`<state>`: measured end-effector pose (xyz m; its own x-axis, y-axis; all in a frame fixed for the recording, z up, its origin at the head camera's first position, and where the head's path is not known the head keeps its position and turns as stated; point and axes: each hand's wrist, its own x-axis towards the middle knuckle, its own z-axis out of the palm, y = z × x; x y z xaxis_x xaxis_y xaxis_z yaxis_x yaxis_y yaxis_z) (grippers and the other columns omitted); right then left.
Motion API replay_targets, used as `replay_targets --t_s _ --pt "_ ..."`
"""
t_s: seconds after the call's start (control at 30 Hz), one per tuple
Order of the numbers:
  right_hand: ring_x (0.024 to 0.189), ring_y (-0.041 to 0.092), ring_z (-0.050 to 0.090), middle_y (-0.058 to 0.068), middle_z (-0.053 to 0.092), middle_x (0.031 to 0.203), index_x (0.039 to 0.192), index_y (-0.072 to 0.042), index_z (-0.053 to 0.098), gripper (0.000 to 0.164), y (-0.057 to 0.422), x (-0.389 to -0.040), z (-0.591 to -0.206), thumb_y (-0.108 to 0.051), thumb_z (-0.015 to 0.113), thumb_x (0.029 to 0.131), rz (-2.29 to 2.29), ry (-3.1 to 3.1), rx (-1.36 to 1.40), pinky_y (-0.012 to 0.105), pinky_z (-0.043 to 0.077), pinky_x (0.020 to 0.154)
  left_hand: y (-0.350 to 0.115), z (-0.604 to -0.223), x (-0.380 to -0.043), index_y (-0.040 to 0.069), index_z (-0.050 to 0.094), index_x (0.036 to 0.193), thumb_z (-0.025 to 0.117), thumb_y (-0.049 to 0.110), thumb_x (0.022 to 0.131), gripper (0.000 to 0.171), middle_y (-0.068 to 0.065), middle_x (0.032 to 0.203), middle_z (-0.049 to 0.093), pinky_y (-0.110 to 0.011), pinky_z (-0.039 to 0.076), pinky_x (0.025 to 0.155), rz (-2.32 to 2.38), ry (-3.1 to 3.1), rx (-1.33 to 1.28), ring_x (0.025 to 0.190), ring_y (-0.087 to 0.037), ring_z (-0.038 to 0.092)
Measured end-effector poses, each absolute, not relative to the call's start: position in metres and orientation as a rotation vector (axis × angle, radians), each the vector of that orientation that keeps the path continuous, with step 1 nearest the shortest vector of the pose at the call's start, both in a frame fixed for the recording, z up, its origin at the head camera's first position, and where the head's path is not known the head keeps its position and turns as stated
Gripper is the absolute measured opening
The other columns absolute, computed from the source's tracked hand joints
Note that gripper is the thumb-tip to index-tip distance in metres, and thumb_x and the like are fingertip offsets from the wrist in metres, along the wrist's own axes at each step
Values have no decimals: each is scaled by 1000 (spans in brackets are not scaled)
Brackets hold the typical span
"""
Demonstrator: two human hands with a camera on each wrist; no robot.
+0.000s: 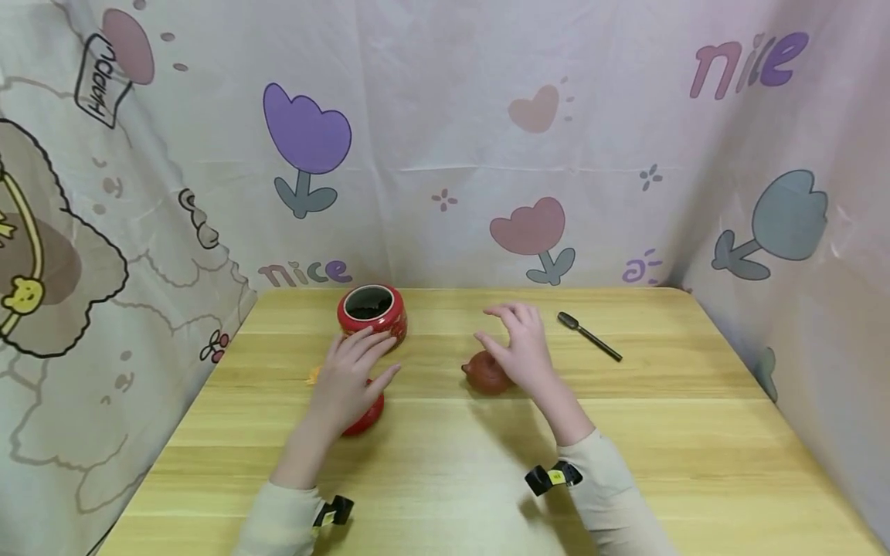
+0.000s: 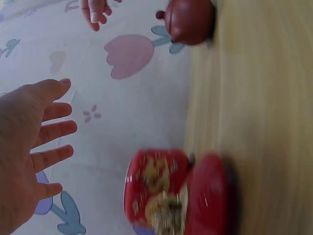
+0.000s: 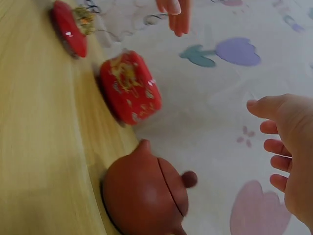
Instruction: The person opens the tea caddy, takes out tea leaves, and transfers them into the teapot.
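My left hand (image 1: 351,378) hovers with spread fingers above a red lid (image 1: 366,413), which it partly covers in the head view; a gold ornament (image 2: 168,213) shows on the lid. Just beyond stands a red jar (image 1: 396,318) with gold decoration, its mouth uncovered and dark stuff inside. To the right, my right hand (image 1: 521,347) is raised over a small reddish-brown clay teapot (image 1: 484,374), fingers loosely bent and nothing in them. The right wrist view shows the teapot (image 3: 142,193) with its knobbed lid on, apart from the hand (image 3: 298,147).
A dark small scoop (image 1: 589,337) with a slim handle lies on the wooden table (image 1: 445,479), right of the teapot. A printed curtain (image 1: 431,116) hangs behind the table's back edge and along both sides.
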<state>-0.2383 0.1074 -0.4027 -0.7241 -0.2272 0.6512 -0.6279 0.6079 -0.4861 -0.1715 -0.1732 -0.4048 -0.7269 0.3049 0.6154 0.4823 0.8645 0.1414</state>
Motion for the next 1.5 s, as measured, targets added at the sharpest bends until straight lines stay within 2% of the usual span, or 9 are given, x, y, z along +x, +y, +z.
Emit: replay_targets --t_s 0.27,0.5,0.63,0.87,1.07,1.23,1.5 --pt "120 33 46 14 55 127 129 -8 59 49 81 -252 -406 -32 72 88 854 -2446 819 51 37 104 -208 -419 -166 9 70 117 84 31 73 51 -12 114 70 -66 33 107 -279 -2453 -595 113 -34 58" --pt "130 32 44 14 50 137 139 -9 50 60 56 -266 -406 -39 68 90 764 -2566 900 51 36 110 -232 -421 -166 9 72 102 83 36 73 42 -10 97 69 -56 40 103 -202 -2553 -578 97 -31 58" --pt "134 33 42 15 47 143 142 -9 47 65 43 -276 -411 -43 67 90 667 -2590 959 54 36 111 -239 -421 -165 10 72 95 83 40 73 39 -7 94 67 -50 44 96 -188 -2643 -540 96 -29 55" --pt "141 33 38 14 41 150 148 -12 39 72 24 -295 -420 -52 60 92 438 -2679 1009 53 35 114 -245 -427 -168 12 70 89 83 44 72 39 -4 91 63 -48 45 91 -139 -2742 -547 97 -26 52" --pt "143 32 35 13 38 153 150 -11 36 75 10 -309 -419 -56 56 93 399 -2732 1021 51 33 116 -246 -438 -170 14 69 87 80 42 74 33 -2 89 60 -43 43 82 -61 -2813 -521 93 -24 50" --pt "144 31 33 13 36 155 150 -10 35 78 -1 -322 -424 -59 53 93 359 -2784 1006 52 36 114 -242 -446 -169 14 66 84 78 37 76 27 -1 87 58 -40 42 75 -79 -2837 -506 89 -23 50" --pt "152 30 18 12 25 161 154 -14 27 84 -22 -341 -435 -64 51 91 394 -2875 1036 52 26 119 -239 -441 -170 15 60 76 78 32 76 25 1 82 54 -37 39 73 -120 -2857 -475 86 -21 47"
